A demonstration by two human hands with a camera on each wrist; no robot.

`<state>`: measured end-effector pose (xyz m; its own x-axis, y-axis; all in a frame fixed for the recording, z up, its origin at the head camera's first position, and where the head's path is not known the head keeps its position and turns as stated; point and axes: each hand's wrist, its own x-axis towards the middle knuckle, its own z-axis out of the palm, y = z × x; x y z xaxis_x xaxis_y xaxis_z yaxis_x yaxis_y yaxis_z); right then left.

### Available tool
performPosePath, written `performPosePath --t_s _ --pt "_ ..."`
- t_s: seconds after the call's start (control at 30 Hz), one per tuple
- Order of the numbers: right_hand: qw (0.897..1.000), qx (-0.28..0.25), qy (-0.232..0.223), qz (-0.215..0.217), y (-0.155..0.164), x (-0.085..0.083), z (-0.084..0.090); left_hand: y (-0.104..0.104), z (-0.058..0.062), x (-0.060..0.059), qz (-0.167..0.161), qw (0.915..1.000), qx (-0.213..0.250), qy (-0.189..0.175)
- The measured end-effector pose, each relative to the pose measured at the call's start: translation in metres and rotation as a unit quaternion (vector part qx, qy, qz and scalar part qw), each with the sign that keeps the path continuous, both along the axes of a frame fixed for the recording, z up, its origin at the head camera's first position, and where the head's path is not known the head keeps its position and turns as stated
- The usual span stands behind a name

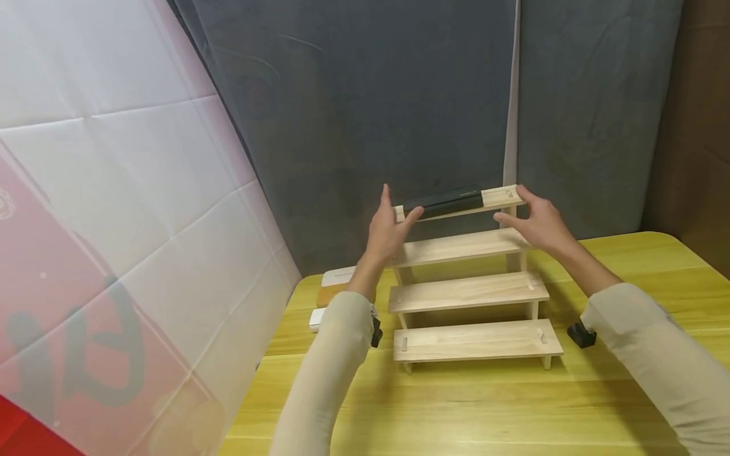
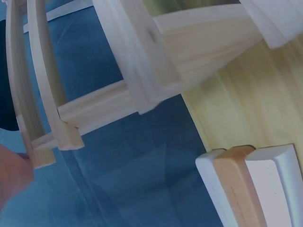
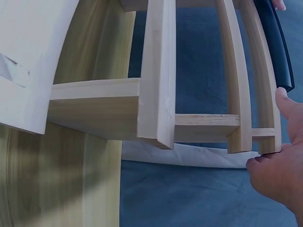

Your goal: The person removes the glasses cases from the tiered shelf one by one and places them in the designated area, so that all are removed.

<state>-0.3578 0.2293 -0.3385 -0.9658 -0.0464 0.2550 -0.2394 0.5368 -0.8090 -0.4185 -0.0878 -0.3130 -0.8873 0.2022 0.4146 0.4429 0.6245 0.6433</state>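
Observation:
A stepped wooden shelf (image 1: 470,292) with several tiers stands on the table. Along its narrow top tier (image 1: 499,198) lies a long black case (image 1: 450,204) with small lettering. At the left end of this tier is my left hand (image 1: 386,231), its index finger straight up and its thumb reaching across the front of the case. My right hand (image 1: 542,221) touches the tier's right end, with index finger and thumb spread apart. Seen from the right wrist, one finger (image 3: 284,101) meets the board just below the case (image 3: 277,42), and another digit lies near the board's end.
Left of the shelf, white and orange-brown cases (image 2: 239,184) lie side by side on the yellow wooden table (image 1: 456,411). A dark grey curtain (image 1: 365,126) hangs right behind the shelf. A pale printed sheet (image 1: 131,209) slopes along the left side.

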Motion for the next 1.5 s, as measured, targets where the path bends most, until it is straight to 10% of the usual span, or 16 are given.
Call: performPosePath --t_s 0.6,1.5 --pt "0.999 0.019 0.012 -0.030 -0.002 -0.012 0.006 0.010 0.001 -0.004 0.013 0.9970 -0.074 -0.018" --pt "0.997 0.013 0.044 -0.058 -0.007 -0.011 0.004 0.003 0.001 0.000 -0.049 0.9962 0.032 -0.064"
